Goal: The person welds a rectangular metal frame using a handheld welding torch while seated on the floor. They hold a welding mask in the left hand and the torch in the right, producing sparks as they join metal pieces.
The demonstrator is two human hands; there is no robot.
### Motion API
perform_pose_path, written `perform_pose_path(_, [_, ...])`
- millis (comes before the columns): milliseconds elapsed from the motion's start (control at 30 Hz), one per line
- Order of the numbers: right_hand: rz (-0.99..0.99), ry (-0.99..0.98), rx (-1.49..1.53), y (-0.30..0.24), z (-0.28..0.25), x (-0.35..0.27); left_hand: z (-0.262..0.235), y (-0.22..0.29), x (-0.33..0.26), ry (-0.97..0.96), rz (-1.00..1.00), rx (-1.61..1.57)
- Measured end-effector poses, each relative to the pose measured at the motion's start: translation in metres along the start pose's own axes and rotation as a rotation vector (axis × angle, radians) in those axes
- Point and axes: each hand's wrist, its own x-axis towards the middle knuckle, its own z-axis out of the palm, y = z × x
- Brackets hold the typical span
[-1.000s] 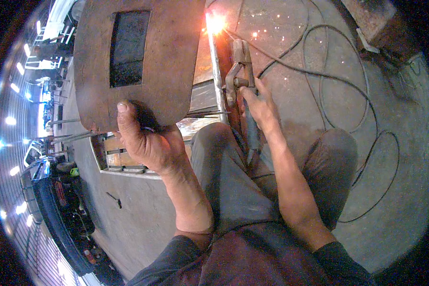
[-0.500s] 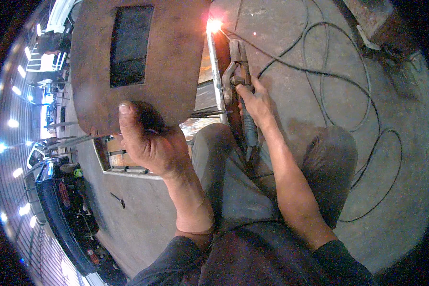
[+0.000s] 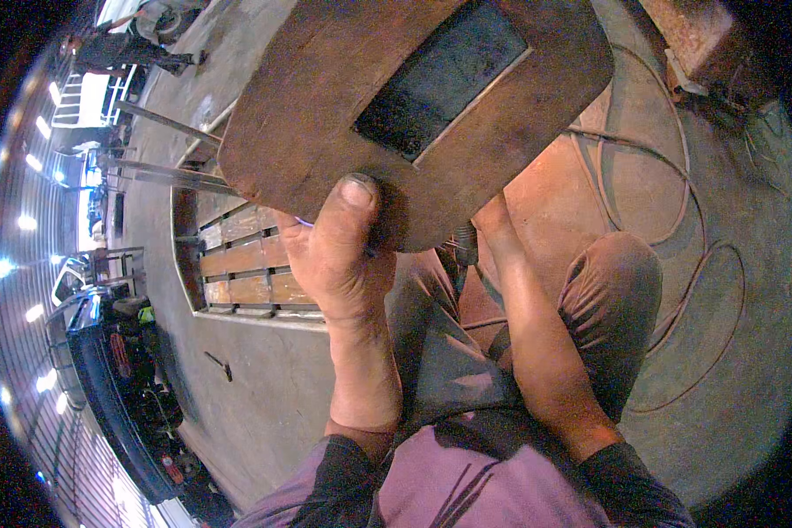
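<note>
Left hand [image 3: 339, 264], thumb clamped on the brown welding shield [image 3: 466, 158], has just swung it across in front of the right hand [image 3: 495, 224], so the weld spot's screened off now. Can't tell how tightly the right's closed, but a ribbed handle [image 3: 466, 246] pokes out just beside it.

The shield [image 3: 493, 132] is mottled brown around its blue-black window [image 3: 440, 79], and the slats [image 3: 245, 260] make parallel stripes of tan and orange-brown. The floor [image 3: 255, 378] is grey, washed with orange near the brownish cable [image 3: 702, 227]. The shirt [image 3: 510, 484] is mauve with dark shadow streaks, the trousers [image 3: 620, 290] grey-brown, the vehicle at left [image 3: 106, 405] dark blue, and the box [image 3: 691, 40] a blotchy rusty brown.
</note>
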Motion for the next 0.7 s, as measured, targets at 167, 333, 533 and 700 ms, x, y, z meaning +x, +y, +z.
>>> perform_pose_path(167, [-0.042,-0.146,-0.241,-0.04,-0.016,-0.003,-0.003,0.0,-0.001,0.002,0.025,-0.001])
perform_pose_path(333, [0.159,-0.204,-0.221,-0.059,-0.023,0.001,-0.002,-0.003,-0.001,-0.01,0.028,-0.022])
perform_pose_path(533, [0.181,-0.168,-0.07,0.012,-0.002,-0.009,-0.005,-0.004,0.0,0.001,-0.041,-0.03])
perform_pose_path(700, [0.234,-0.139,0.267,0.01,0.004,-0.009,-0.016,0.013,0.006,0.004,-0.066,-0.077])
